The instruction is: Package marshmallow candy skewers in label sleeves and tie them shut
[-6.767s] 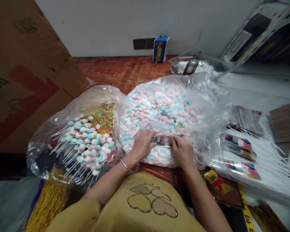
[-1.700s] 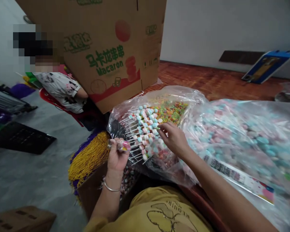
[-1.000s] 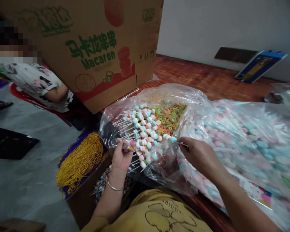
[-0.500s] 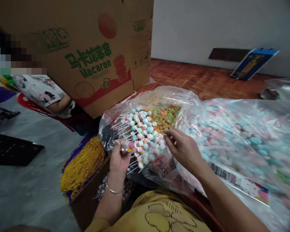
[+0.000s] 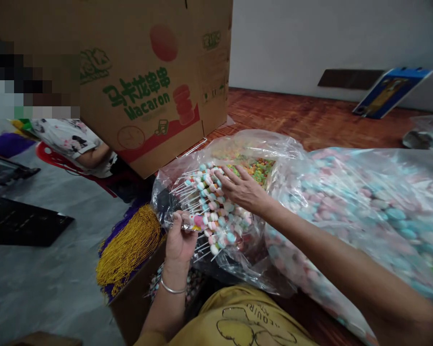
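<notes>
Green "Macaron" lettering marks the box (image 5: 159,96) beside the skewers (image 5: 211,206); the left hand (image 5: 181,240) pinches a clear wrapper (image 5: 193,221), the right hand (image 5: 243,190), fingers spread, hovers over or touches them.

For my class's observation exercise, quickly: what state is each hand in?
Left hand: closed on a printed packet.
Right hand: open, fingers spread over the marshmallow sticks; contact cannot be told.

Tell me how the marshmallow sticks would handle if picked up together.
The marshmallow sticks would probably feel light for their bulk, being small puffy pieces on slim handles. Those handles look fairly stiff, as they lie straight. The bunch might slip apart, since they overlap with no visible tie.
</notes>
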`<state>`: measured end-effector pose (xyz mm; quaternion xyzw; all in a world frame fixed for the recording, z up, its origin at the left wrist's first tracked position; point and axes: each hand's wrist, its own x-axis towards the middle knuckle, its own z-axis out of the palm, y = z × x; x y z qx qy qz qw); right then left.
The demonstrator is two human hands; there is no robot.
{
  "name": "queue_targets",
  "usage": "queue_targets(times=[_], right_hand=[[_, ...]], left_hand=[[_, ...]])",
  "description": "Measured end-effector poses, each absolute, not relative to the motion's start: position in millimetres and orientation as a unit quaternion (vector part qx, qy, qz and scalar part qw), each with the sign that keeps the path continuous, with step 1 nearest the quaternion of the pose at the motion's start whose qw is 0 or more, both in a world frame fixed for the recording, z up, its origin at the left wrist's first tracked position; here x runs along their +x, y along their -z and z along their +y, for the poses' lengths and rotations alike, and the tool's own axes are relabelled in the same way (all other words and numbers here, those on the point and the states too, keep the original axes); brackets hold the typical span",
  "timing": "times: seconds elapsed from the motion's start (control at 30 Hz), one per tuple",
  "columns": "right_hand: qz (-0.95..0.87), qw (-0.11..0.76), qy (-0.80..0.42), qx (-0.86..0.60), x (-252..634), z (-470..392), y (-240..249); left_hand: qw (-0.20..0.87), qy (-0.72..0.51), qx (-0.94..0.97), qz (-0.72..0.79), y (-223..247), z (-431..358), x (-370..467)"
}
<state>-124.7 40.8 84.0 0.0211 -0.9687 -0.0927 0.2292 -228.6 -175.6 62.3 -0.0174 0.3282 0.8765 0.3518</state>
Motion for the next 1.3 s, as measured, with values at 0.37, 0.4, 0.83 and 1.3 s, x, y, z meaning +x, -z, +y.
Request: queue_targets(times=[0.37,0.4,0.83,1.3], right_hand=[[-0.940,0.121,0.249,-0.199,25.2,8.5,-101.2],[-0.935,0.154,0.228,-0.225,37.0,0.6,-98.0],[-0.839,0.409,-0.175,-0.313,103.3,-91.6,-80.8],[-0.847,0.418,-0.018,-0.328,137.9,-99.9,-86.5]], left_hand=[[0.413,-0.859,-0.011,0.302,-68.8,-145.1,-211.1],[0.421,-0.856,-0.008,0.300,-69.1,-140.7,-207.6],[0.496,-0.815,-0.012,0.300,-81.9,-112.8,-143.3],[0.455,-0.798,0.109,0.379,-86.1,-103.1,-111.6]])
